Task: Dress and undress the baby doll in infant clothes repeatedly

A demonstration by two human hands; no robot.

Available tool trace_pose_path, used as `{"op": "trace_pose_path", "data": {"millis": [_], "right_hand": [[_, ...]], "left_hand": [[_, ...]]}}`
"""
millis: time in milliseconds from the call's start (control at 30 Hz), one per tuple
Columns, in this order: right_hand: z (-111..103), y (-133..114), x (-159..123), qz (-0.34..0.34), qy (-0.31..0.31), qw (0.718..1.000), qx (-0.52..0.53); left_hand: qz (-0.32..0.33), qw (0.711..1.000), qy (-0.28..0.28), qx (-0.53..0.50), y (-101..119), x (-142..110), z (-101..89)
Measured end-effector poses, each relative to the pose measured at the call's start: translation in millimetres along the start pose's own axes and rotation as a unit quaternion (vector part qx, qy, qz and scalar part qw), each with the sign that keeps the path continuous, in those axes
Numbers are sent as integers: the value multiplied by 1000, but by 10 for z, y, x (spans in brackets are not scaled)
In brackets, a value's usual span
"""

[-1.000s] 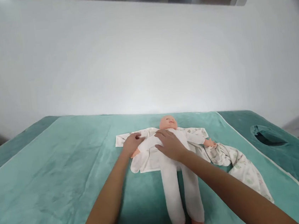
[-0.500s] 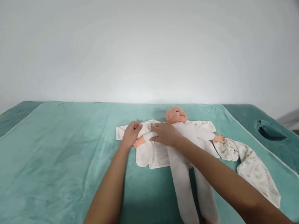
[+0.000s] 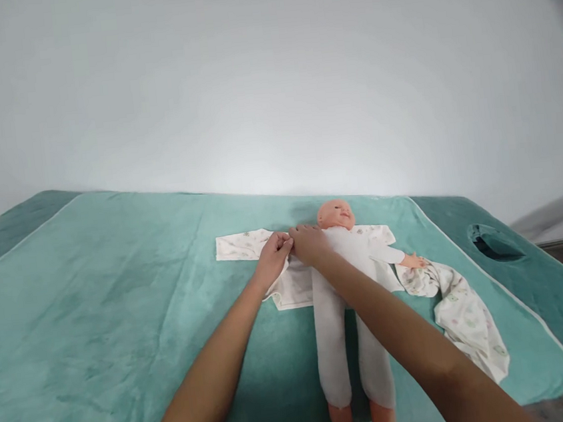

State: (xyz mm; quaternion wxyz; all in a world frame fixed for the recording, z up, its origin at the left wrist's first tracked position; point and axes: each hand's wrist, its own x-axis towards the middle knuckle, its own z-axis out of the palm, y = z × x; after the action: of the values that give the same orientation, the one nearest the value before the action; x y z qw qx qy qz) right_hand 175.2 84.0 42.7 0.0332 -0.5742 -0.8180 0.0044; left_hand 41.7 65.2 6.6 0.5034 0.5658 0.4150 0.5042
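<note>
A baby doll (image 3: pixel 341 278) in a white body suit lies on its back on a teal towel (image 3: pixel 118 288), head toward the wall. Under its torso lies an open white printed shirt (image 3: pixel 237 246), one sleeve spread out to the left. My left hand (image 3: pixel 274 259) and my right hand (image 3: pixel 309 243) meet at the doll's left-side shoulder, fingers pinched together on the shirt fabric there. The doll's arm on that side is hidden under my hands. Its other arm (image 3: pixel 407 260) stretches out to the right.
A crumpled printed cloth (image 3: pixel 466 316) lies to the right of the doll. Further right the darker teal padded table has a face hole (image 3: pixel 497 249). A plain white wall stands behind. The towel's near edge runs past the doll's feet.
My left hand has moved right from the sleeve to the doll's shoulder and met my right hand, which slid up from the chest. The doll's left-side arm is now covered.
</note>
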Motion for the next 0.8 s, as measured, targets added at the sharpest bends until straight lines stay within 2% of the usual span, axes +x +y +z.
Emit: {"op": "trace_pose_path", "data": {"millis": [67,133,200,267,333,433,500,567,600,667,800], "right_hand": [[30,143,-106,-14,29,999,43],[31,366,-364,18,90,990,103],[26,624,-741,111,166,965,168],[27,852,-1133,208,213,925,235],[33,995,-1423,284,194,884,316],[28,1020,-1579,346,155,800,465],[6,962,-1555,341,121,731,579],[-19,902,-1504,317,84,671,665],[-27,880,-1481,307,73,653,688],[-23,853,-1445,297,81,648,697],[49,817,-1371,265,129,689,662]], "left_hand": [[-10,1000,27,-8,18,-10,-24],[-20,998,55,-10,-1,3,-95],[-33,997,65,-11,-43,16,-150],[-49,996,73,4,-86,6,-160],[-61,992,92,57,-118,-32,-137],[-53,973,136,176,-152,-113,-87],[-56,964,151,212,-166,-164,-60],[-81,972,145,168,-164,-211,-30],[-95,977,136,131,-153,-234,-11],[-109,984,123,68,-107,-270,33],[-98,986,132,40,69,-220,141]]}}
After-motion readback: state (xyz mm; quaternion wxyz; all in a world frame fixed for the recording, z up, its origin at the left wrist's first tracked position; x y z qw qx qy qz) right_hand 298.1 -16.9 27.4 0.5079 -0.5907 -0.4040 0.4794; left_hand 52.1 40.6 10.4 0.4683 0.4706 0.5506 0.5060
